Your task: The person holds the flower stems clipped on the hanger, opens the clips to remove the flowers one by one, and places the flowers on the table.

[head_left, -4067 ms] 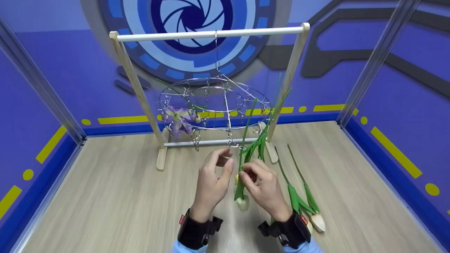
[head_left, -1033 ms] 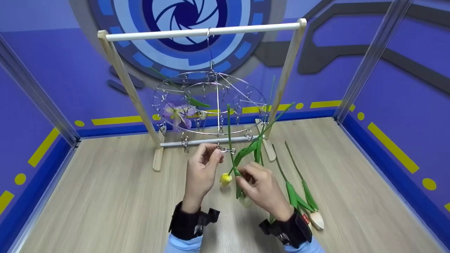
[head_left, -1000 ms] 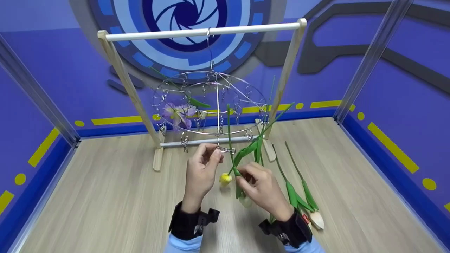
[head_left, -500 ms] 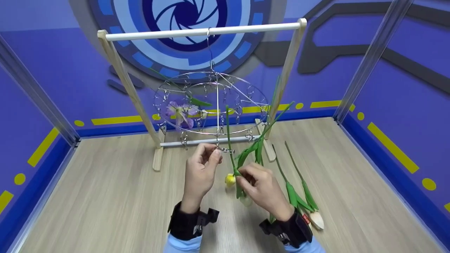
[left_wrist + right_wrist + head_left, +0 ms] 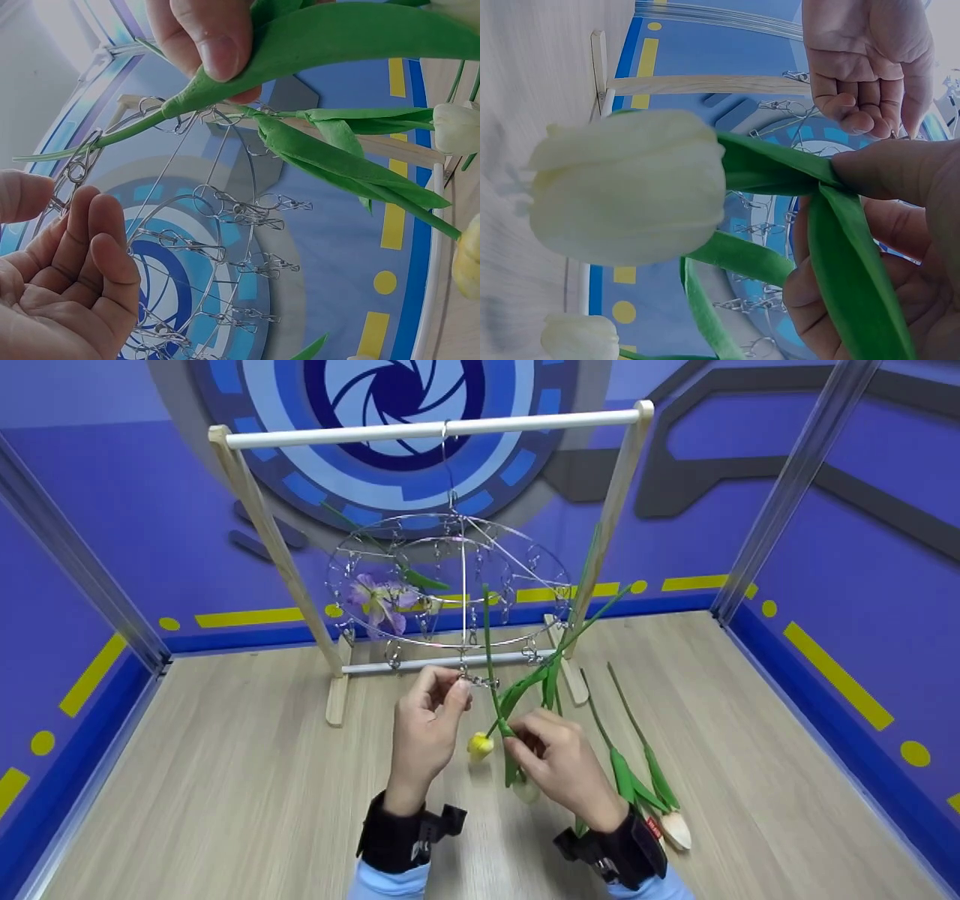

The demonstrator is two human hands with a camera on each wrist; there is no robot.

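My left hand (image 5: 427,727) pinches a metal clip (image 5: 486,682) at the near edge of the round wire drying hanger (image 5: 463,607). The clip lies sideways across the stem of a white tulip (image 5: 630,187). Thumb and fingers of my right hand (image 5: 562,761) pinch that tulip where its leaf meets the stem. Its bloom points down, its bare stem end up past the clip. Whether the clip's jaws are on the stem, I cannot tell. Just behind, a yellow tulip (image 5: 480,746) and another white tulip (image 5: 457,129) hang head down from the hanger's right side.
A purple flower (image 5: 381,600) hangs at the hanger's left. The hanger hooks onto the white bar of a wooden stand (image 5: 259,502). On the table to the right lie more tulips, one with a pale peach bloom (image 5: 676,831). Blue-purple panels enclose the back and sides.
Since the oldest frame, my left hand has taken hold of the clip and my right hand has moved the white tulip slightly left. In the last second, the hanging yellow tulip only sways.
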